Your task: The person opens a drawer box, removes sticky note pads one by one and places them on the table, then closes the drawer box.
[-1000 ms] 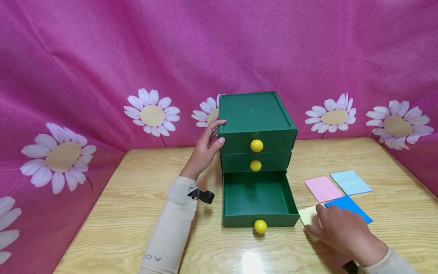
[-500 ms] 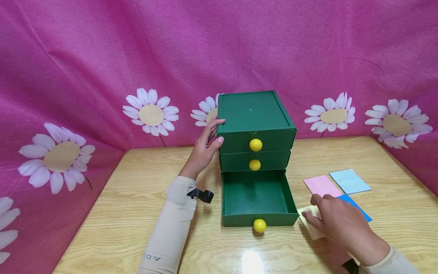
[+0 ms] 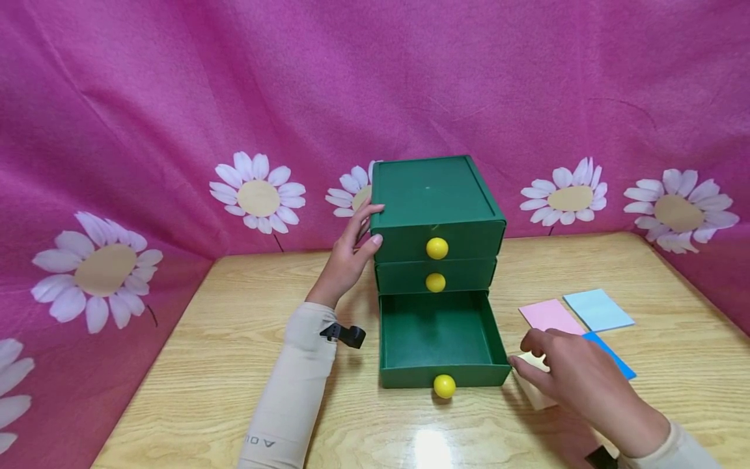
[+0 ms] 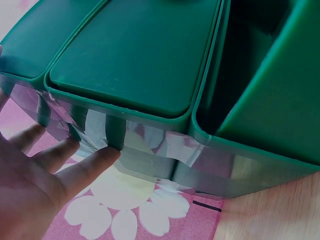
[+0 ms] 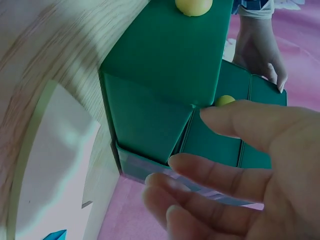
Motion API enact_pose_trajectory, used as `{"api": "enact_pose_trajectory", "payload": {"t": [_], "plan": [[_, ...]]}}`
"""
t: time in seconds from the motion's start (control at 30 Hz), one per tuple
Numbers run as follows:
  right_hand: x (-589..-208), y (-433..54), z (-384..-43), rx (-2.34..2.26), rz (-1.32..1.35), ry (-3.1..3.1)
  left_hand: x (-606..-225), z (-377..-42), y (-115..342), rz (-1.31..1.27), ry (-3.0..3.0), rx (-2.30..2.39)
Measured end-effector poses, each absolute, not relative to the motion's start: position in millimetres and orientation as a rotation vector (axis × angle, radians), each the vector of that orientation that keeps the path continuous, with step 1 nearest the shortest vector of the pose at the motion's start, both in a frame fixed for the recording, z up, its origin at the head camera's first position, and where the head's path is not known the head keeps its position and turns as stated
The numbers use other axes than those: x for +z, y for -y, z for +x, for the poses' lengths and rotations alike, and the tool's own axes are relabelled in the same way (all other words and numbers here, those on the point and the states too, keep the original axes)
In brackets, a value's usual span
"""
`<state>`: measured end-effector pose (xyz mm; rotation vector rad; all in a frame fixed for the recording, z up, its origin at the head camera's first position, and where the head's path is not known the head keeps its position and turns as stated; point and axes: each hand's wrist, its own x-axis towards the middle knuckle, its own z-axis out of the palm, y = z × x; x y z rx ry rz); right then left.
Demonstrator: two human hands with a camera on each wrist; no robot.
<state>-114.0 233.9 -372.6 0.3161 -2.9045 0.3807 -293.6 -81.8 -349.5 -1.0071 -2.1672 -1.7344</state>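
Note:
A green cabinet [image 3: 433, 192] with yellow knobs has its bottom drawer [image 3: 404, 376] pulled out. My left hand [image 3: 346, 260] rests against the cabinet's left side, thumb at the front edge; in the left wrist view its fingers [image 4: 90, 170] reach along the clear side wall. My right hand [image 3: 586, 381] hovers over the pale yellow sticky-note pad [image 3: 538, 391], partly covering it. Its thumb tip appears close to the drawer's front right corner; contact cannot be told. In the right wrist view its fingers [image 5: 220, 175] are loosely bent, apart from the thumb, holding nothing.
Beyond the right hand lie a pink pad [image 3: 551, 316], a light blue pad [image 3: 599, 310] and a blue pad [image 3: 614, 357] partly hidden by the hand. The wooden table [image 3: 234, 365] meets a pink flowered cloth [image 3: 410, 78] at the back and sides.
My right hand has come up off the yellow pad, and its thumb has moved left toward the drawer corner. More of the pad shows. The left hand and the cabinet stay still.

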Motion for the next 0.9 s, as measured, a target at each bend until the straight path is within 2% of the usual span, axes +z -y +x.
{"api": "enact_pose_trajectory", "payload": {"t": [0.3, 0.9], "plan": [[-365.0, -227.7, -110.9, 0.394, 0.33, 2.894, -324.2, -267.3, 80.9, -1.005, 2.185, -1.757], [-357.3, -211.0, -94.5, 0.427, 0.402, 2.856, -321.5, -264.0, 80.0, -0.999, 2.195, -1.77]]}}
